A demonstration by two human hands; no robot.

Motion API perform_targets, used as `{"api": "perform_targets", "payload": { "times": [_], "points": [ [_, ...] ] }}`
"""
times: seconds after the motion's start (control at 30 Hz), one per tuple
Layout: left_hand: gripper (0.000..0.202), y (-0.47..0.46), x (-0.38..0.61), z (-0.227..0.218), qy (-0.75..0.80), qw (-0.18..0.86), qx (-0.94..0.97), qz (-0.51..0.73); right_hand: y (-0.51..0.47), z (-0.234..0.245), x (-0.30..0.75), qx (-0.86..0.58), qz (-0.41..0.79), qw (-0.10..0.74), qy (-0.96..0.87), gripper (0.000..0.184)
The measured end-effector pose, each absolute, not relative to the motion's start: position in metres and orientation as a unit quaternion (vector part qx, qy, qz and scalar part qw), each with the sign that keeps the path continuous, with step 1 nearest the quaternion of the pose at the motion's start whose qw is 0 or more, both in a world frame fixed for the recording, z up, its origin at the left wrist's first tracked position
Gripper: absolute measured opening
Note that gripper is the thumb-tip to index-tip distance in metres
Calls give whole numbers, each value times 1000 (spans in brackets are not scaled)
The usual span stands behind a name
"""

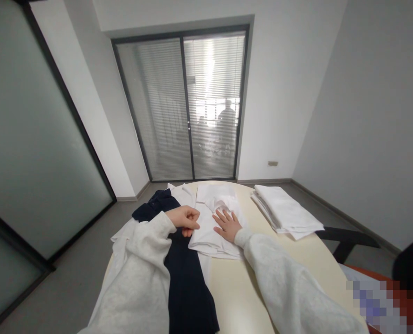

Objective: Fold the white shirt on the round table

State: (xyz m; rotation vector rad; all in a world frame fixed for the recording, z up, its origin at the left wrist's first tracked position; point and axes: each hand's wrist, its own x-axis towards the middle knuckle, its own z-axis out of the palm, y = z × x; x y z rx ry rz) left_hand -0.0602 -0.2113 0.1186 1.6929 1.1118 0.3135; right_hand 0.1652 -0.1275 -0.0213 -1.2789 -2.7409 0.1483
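A folded white shirt lies in the middle of the table, its collar toward the far end. My right hand rests flat on its right part, fingers spread and holding nothing. At the shirt's left edge is my left hand, its fingers curled and thumb pressed in. Whether anything is between those fingers is hidden. Under and beside the left forearm stretches a dark navy garment, its far end bunched up. More white cloth shows to its left, partly covered by my sleeve.
A stack of folded white cloth sits at the right edge of the round cream table. Beyond that edge is a black chair armrest. Glass doors with blinds stand ahead, and a frosted glass panel is at left.
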Motion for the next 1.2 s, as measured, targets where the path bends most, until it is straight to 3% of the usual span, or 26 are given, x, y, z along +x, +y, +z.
{"api": "perform_targets", "payload": {
  "times": [0.13, 0.23, 0.33, 0.47, 0.63, 0.73, 0.8, 0.9, 0.97, 1.03, 1.1, 1.2],
  "points": [
    [33, -182, -57, 78, 510, 342, 712, 343, -120, -13, 169, -376, 125, 78, -915, 65],
    [28, -159, -51, 31, 478, 259, 794, 274, -107, -4, 180, -363, 206, 179, -891, 48],
    [24, -146, -52, -1, 424, 221, 857, 193, -98, -4, 187, -402, 160, 290, -853, 40],
    [21, -141, -66, -8, 387, 231, 875, 177, -100, -20, 184, -326, 44, 217, -919, 43],
    [20, -134, -71, 10, 437, 296, 835, 156, -106, -33, 176, -307, 60, 132, -941, 51],
    [29, -120, -55, 25, 514, 200, 803, 225, -106, -27, 178, -285, 139, 136, -939, 52],
    [46, -109, -40, 28, 523, 122, 797, 277, -104, -18, 181, -261, 234, 151, -925, 47],
    [71, -98, -20, 17, 501, 78, 815, 280, -96, -1, 188, -302, 340, 240, -858, 35],
    [65, -96, -12, 3, 491, 71, 832, 247, -90, 8, 192, -372, 285, 337, -816, 36],
    [48, -98, -9, -10, 489, 59, 841, 224, -85, 10, 194, -400, 158, 384, -817, 37],
    [38, -101, -10, -18, 490, 51, 844, 214, -82, 1, 195, -386, 58, 341, -855, 46],
    [33, -104, -15, -19, 491, 60, 842, 216, -81, -18, 197, -387, 22, 223, -894, 55]
  ]
}}
